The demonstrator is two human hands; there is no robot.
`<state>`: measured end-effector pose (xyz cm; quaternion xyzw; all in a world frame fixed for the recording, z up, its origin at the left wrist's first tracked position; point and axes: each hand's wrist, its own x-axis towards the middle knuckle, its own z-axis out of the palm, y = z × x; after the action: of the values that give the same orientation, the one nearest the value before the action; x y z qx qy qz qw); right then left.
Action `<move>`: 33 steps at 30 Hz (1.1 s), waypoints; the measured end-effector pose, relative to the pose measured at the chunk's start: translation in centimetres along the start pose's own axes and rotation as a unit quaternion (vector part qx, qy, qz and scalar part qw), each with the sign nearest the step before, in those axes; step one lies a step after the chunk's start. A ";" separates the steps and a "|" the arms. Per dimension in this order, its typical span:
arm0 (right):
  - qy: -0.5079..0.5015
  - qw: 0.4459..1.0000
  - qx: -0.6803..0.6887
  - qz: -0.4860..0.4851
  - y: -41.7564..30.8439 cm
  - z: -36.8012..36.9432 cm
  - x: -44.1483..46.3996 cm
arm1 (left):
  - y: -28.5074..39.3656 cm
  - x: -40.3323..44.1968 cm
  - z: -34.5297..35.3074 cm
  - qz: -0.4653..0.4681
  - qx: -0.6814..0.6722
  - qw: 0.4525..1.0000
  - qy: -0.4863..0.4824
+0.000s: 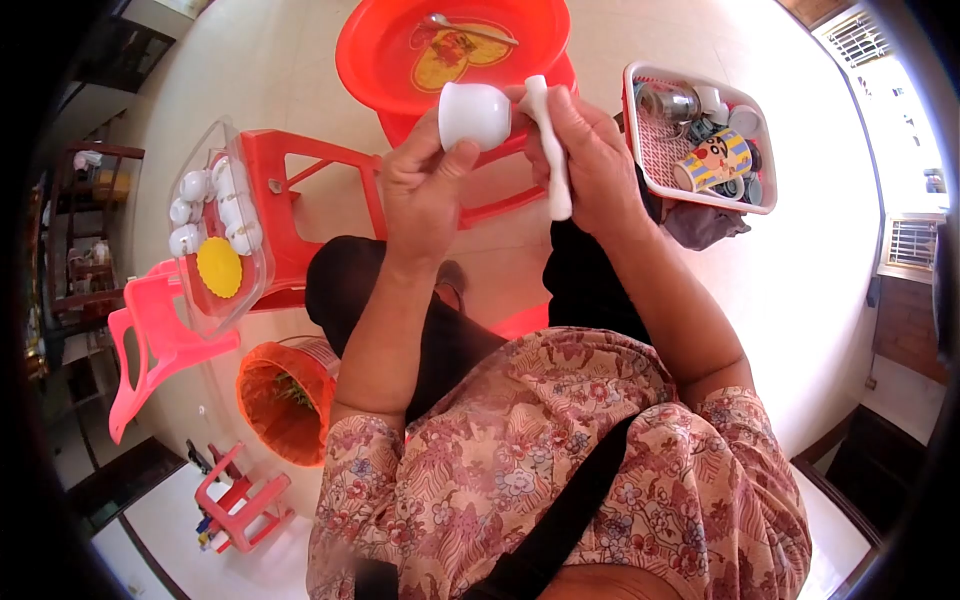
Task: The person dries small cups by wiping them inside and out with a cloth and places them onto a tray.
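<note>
A small white cup (475,115) is gripped by my left hand (422,195), tilted on its side with the thumb and fingers around it. My right hand (602,170) is closed on a narrow white strip (552,155), which looks soft, like a sponge seen edge-on; its exact kind I cannot tell. The right fingertips reach toward the cup and are partly hidden behind the strip. Both hands are above the near side of a red basin (365,60), in which a metal spoon (470,30) lies.
On the left, a red stool (265,170) bears a clear plastic tray (222,318) with several white cups and a yellow lid (219,267). At right stands a white-rimmed basket (700,203) of cups and jars. An orange-lined bucket (270,425) and a pink chair (165,350) stand lower left.
</note>
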<state>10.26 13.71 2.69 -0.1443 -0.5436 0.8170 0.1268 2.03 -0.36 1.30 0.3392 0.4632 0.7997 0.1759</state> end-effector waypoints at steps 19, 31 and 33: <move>0.043 0.992 -0.107 -0.055 -1.1 1.5 -0.4 | 0.2 -0.2 0.0 0.021 0.048 0.999 0.007; 0.079 0.987 -0.076 -0.114 0.7 3.0 -0.6 | 0.1 -0.4 0.1 -0.004 0.025 0.999 0.028; 0.055 0.990 -0.105 -0.072 -0.9 2.8 -0.6 | 0.0 -0.4 0.1 0.033 0.070 0.997 0.003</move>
<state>9.83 11.44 4.57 -0.1617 -0.6279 0.7348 0.1994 2.32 -0.54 1.22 0.3633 0.5072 0.7716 0.1238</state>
